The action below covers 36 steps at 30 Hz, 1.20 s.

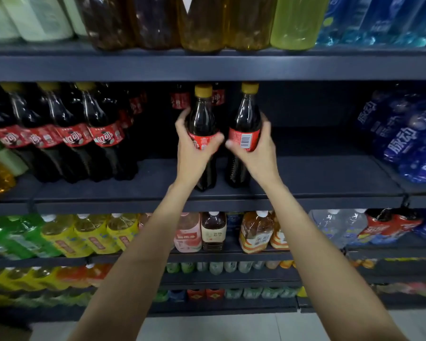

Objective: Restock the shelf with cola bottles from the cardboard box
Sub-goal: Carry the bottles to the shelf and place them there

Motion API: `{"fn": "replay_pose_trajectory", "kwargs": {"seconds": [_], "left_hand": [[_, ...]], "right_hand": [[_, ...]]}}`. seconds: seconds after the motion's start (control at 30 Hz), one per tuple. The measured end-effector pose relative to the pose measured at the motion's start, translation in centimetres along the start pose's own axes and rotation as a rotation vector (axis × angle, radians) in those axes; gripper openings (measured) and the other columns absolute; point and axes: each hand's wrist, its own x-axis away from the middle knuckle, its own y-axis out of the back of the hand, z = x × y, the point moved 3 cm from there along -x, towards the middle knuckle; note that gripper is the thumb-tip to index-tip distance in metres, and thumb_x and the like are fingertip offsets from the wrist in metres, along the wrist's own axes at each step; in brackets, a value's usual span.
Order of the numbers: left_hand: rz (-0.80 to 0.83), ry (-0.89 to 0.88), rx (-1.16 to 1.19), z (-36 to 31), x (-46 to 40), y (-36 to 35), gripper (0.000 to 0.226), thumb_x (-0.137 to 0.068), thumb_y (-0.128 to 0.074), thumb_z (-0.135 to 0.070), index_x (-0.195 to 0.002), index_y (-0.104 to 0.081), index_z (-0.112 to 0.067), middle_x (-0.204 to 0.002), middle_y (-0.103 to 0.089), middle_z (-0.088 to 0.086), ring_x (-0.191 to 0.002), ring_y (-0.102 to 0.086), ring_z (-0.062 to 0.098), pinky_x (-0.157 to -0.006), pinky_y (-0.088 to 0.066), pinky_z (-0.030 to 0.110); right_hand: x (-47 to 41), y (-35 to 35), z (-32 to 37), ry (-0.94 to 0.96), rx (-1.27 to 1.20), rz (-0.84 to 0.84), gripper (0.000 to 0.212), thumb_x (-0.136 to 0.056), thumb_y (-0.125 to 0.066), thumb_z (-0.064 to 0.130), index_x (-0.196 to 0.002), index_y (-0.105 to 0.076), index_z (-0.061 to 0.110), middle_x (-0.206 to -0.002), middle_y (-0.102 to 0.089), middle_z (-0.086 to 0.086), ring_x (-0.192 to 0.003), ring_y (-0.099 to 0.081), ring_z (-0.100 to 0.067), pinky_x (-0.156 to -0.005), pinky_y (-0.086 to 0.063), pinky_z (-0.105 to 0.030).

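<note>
Each hand (197,141) (253,143) grips a bottle (203,114) (246,119) at mid-frame shelf (330,173); its right stays bare, so restocking seems partway.

Two dark cola bottles (203,134) (244,134) with yellow caps and red labels stand upright, side by side, on the dark middle shelf (317,178), each held by one hand.

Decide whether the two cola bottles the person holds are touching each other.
Apart. The head view shows a dark gap running between the left-hand bottle and the right-hand bottle, from caps to bases, above the shelf.
</note>
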Motion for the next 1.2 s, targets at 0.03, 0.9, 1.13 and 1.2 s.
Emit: {"fn": "replay_pose_trajectory", "kwargs": {"seconds": [0.03,0.9,1.13,1.2], "left_hand": [[0.076,-0.010,-0.064,1.3,0.8,0.4,0.097,-0.075,-0.074,-0.042,-0.147,-0.011,-0.024,-0.143,-0.040,-0.005,-0.129,-0.043,0.002,-0.107,-0.038,0.027],[-0.021,0.216,-0.438,7.8,-8.6,-3.2,0.091,-0.085,-0.067,-0.020,-0.152,-0.005,-0.014,-0.148,-0.036,0.013,-0.133,-0.039,0.030,-0.104,-0.036,0.037],[0.110,0.506,-0.202,3.5,-4.5,-3.6,0.099,-0.086,-0.065,-0.025,-0.150,0.010,-0.012,-0.151,-0.032,0.011,-0.136,-0.036,0.026,-0.110,-0.031,0.029],[0.166,0.473,-0.197,1.9,-1.9,-4.0,0.088,-0.089,-0.063,-0.029,-0.152,-0.004,-0.013,-0.146,-0.042,0.005,-0.134,-0.040,0.020,-0.109,-0.031,0.029]], "right_hand": [[0.3,-0.3,-0.8,0.003,0.008,0.039,0.090,-0.074,-0.080,0.031,-0.145,-0.024,0.023,-0.135,-0.051,0.004,-0.118,-0.052,-0.004,-0.094,-0.043,-0.012],[-14.3,-3.5,-9.0,-0.118,0.370,-0.153,0.098,-0.078,-0.073,0.022,-0.150,-0.007,0.019,-0.149,-0.036,-0.009,-0.132,-0.040,-0.032,-0.110,-0.032,-0.051],[-9.6,0.3,-7.5,-0.150,0.549,0.098,0.092,-0.085,-0.067,0.026,-0.151,-0.004,0.015,-0.159,-0.004,-0.012,-0.146,-0.004,-0.033,-0.118,-0.009,-0.043],[-7.0,2.0,-5.8,-0.118,0.556,0.078,0.075,-0.088,-0.064,0.025,-0.149,-0.021,0.016,-0.157,-0.013,-0.014,-0.143,-0.010,-0.033,-0.117,-0.016,-0.041]]}}
